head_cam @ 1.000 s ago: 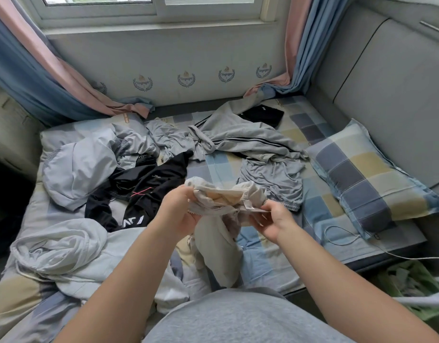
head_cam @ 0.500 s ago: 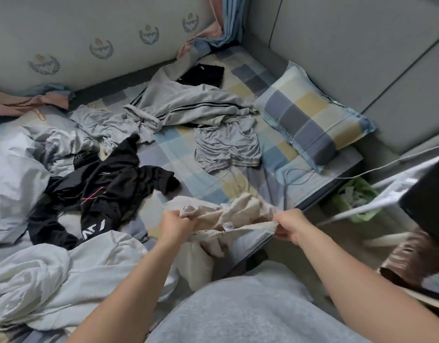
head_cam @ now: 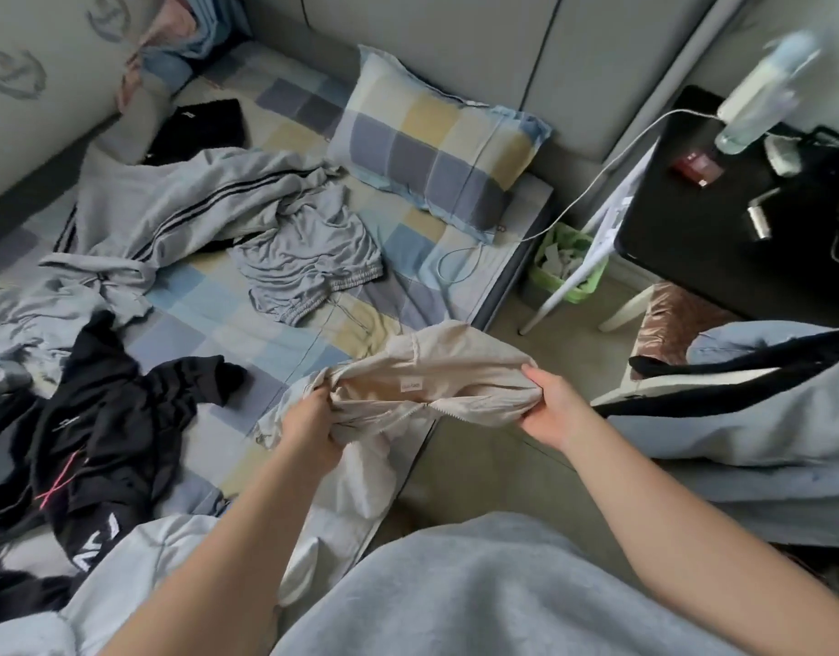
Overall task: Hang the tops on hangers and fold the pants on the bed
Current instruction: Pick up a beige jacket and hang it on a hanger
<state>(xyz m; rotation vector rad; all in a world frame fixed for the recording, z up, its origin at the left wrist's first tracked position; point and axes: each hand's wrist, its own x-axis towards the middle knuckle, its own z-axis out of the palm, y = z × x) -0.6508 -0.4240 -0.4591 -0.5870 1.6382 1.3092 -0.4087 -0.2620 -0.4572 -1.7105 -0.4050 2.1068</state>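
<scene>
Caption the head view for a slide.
The left hand and right hand hold a beige top at the bed edge.

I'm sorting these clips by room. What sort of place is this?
Most likely a bedroom: a bed with a checked sheet, a pillow lying on it, and clothes strewn across it.

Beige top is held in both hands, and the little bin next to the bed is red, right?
Not quite. The head view shows that the bin next to the bed is green, not red. The rest is right: the left hand and the right hand both grip the beige top.
</scene>
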